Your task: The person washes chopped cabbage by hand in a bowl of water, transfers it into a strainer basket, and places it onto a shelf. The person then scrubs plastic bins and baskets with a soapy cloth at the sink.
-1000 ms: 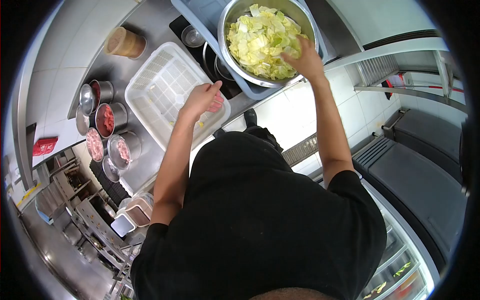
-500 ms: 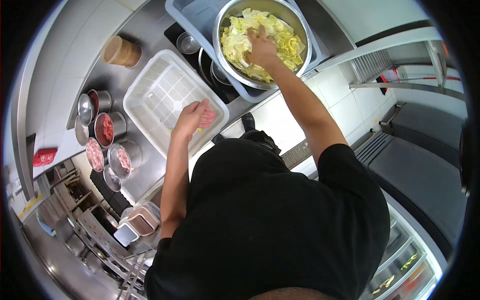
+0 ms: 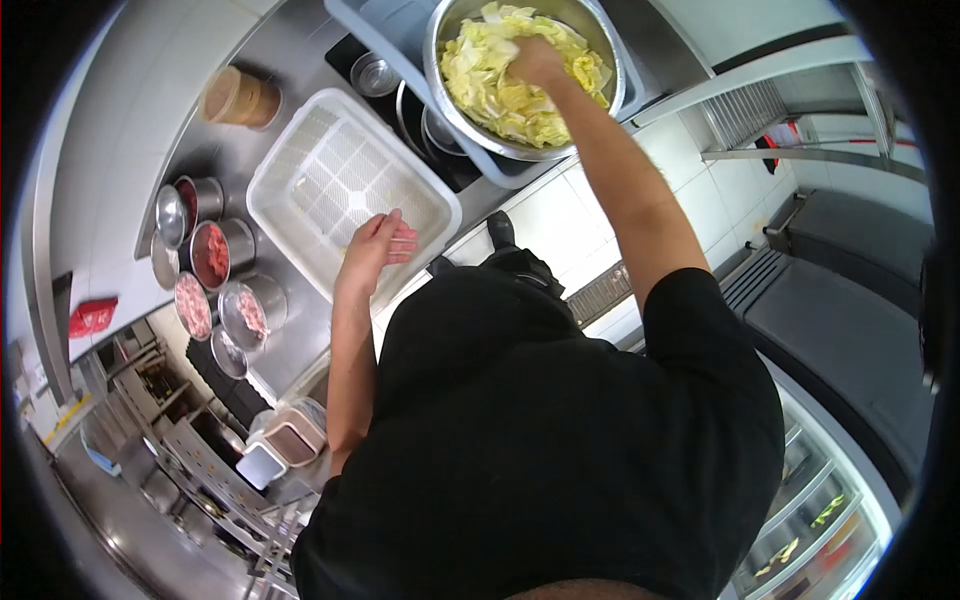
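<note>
Cabbage (image 3: 490,95), cut into pale yellow-green pieces, lies loose in the steel bowl (image 3: 432,72) at the top of the frame. Our right hand (image 3: 538,64) reaches in among it, fingers buried, so we cannot tell whether they are spread or pinching leaves. The bowl sits within the outline of the blue-grey tub (image 3: 410,28), probably so that spills stay contained, and its high wall seems to let us work the leaves without losing any.

Our left hand (image 3: 370,252) hangs over the near side of the white basket (image 3: 318,150), left of centre, fingers loosely together and slightly bent, gripping nothing we can see; perhaps it is simply out of the way. Steel pots (image 3: 242,242) of raw meat stand farther left, apart from the leaves, which likely keeps the two from mixing.
</note>
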Available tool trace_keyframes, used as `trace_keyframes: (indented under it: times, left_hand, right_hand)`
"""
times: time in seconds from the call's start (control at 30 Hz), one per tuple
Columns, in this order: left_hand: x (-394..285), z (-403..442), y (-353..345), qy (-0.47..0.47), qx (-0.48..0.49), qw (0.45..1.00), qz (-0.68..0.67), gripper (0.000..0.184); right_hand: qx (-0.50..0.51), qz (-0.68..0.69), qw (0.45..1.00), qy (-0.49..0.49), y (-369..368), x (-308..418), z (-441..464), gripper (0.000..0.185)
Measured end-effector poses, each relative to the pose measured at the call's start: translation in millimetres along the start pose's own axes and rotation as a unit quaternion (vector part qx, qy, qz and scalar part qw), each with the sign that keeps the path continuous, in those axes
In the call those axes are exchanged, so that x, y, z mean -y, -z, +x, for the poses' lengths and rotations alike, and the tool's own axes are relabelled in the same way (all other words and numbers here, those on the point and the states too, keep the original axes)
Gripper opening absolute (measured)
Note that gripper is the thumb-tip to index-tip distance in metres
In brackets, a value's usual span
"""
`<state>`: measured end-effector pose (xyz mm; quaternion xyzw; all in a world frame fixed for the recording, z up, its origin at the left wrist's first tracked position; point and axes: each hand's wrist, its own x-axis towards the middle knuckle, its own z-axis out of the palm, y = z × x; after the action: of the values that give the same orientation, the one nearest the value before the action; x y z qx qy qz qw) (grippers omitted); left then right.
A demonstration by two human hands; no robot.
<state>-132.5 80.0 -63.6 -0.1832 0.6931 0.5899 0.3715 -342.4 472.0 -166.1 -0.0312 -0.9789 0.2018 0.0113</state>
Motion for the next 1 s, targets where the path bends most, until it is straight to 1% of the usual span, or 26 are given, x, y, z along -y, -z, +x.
trace_keyframes:
  times: [0.07, 0.1, 0.13, 0.17, 0.23, 0.27, 0.3, 0.33, 0.4, 0.43, 0.47, 0.5, 0.57, 0.63, 0.67, 0.7, 0.77, 0.8, 0.83, 0.87, 0.9, 0.93, 0.97, 1.0]
  left_hand:
    - [6, -4, 12, -0.033, -0.017, 0.999, -0.029, 0.038]
    - [9, -8, 16, -0.05, -0.024, 0.998, -0.043, 0.036]
    - [5, -18, 17, -0.087, -0.066, 0.991, -0.079, 0.029]
    - [12, -23, 22, -0.126, -0.115, 0.979, -0.108, 0.026]
    - [28, -31, 43, -0.2, -0.214, 0.942, -0.162, 0.021]
    - [37, -35, 54, -0.216, -0.28, 0.923, -0.15, 0.019]
    - [46, -39, 66, -0.231, -0.345, 0.899, -0.137, 0.017]
    - [60, -39, 80, -0.243, -0.394, 0.876, -0.137, 0.017]
    - [87, -40, 102, -0.243, -0.485, 0.836, -0.087, 0.02]
    - [105, -37, 116, -0.241, -0.531, 0.81, -0.06, 0.022]
    - [140, -25, 142, -0.249, -0.547, 0.799, 0.001, 0.028]
    - [155, -23, 150, -0.242, -0.538, 0.807, -0.019, 0.035]
    - [161, -22, 144, -0.205, -0.534, 0.819, -0.056, 0.041]
    - [166, -20, 137, -0.155, -0.468, 0.864, -0.103, 0.05]
    - [164, -21, 128, -0.116, -0.453, 0.88, -0.088, 0.055]
    - [162, -20, 121, -0.113, -0.423, 0.895, -0.079, 0.059]
    - [143, -29, 98, -0.099, -0.369, 0.914, -0.14, 0.059]
    - [146, -24, 92, -0.11, -0.363, 0.915, -0.137, 0.056]
    - [152, -18, 89, -0.12, -0.357, 0.917, -0.135, 0.053]
    - [157, -14, 87, -0.128, -0.351, 0.918, -0.132, 0.05]
    - [157, -13, 86, -0.125, -0.354, 0.918, -0.129, 0.049]
    - [158, -13, 84, -0.12, -0.356, 0.918, -0.126, 0.048]
    - [159, -13, 84, -0.116, -0.359, 0.918, -0.123, 0.047]
    - [159, -13, 84, -0.121, -0.354, 0.917, -0.136, 0.044]
  right_hand:
    - [0.002, 0.069, 0.998, -0.001, 17, -10, 5, 0.053]
    - [0.019, 0.099, 0.995, -0.015, 29, -10, 3, 0.054]
    - [0.036, 0.128, 0.991, -0.029, 47, -6, -4, 0.054]
    - [0.053, 0.157, 0.985, -0.043, 61, -3, -6, 0.055]
    - [0.042, 0.161, 0.985, -0.052, 78, -2, -4, 0.054]
    - [0.038, 0.164, 0.984, -0.056, 81, -4, -3, 0.054]
    - [0.043, 0.212, 0.975, -0.048, 79, -9, 3, 0.051]
    - [0.048, 0.186, 0.98, -0.048, 112, 18, -10, 0.052]
    - [-0.045, 0.159, 0.986, 0.017, 118, 19, -3, 0.054]
    - [-0.005, 0.2, 0.979, 0.026, 128, 25, -1, 0.054]
    - [0.015, 0.229, 0.973, 0.036, 137, 37, 1, 0.053]
    - [0.032, 0.254, 0.966, 0.048, 146, 58, -4, 0.052]
    - [0.062, 0.289, 0.952, 0.08, 163, 104, -20, 0.052]
    - [0.099, 0.32, 0.935, 0.114, 170, 153, -38, 0.052]
    - [0.122, 0.335, 0.926, 0.128, 166, 177, -46, 0.053]
    - [0.146, 0.346, 0.916, 0.139, 160, 199, -53, 0.053]
    - [0.194, 0.374, 0.893, 0.156, 136, 237, -66, 0.052]
    - [0.233, 0.383, 0.872, 0.194, 121, 252, -71, 0.05]
    - [0.271, 0.394, 0.863, 0.161, 105, 267, -80, 0.045]
    - [0.258, 0.371, 0.874, 0.177, 86, 283, -89, 0.039]
    - [0.296, 0.385, 0.855, 0.18, 66, 291, -94, 0.035]
    - [0.342, 0.406, 0.833, 0.156, 41, 294, -95, 0.036]
    - [0.355, 0.398, 0.833, 0.147, 26, 301, -99, 0.039]
    - [0.364, 0.401, 0.832, 0.116, 14, 308, -105, 0.04]
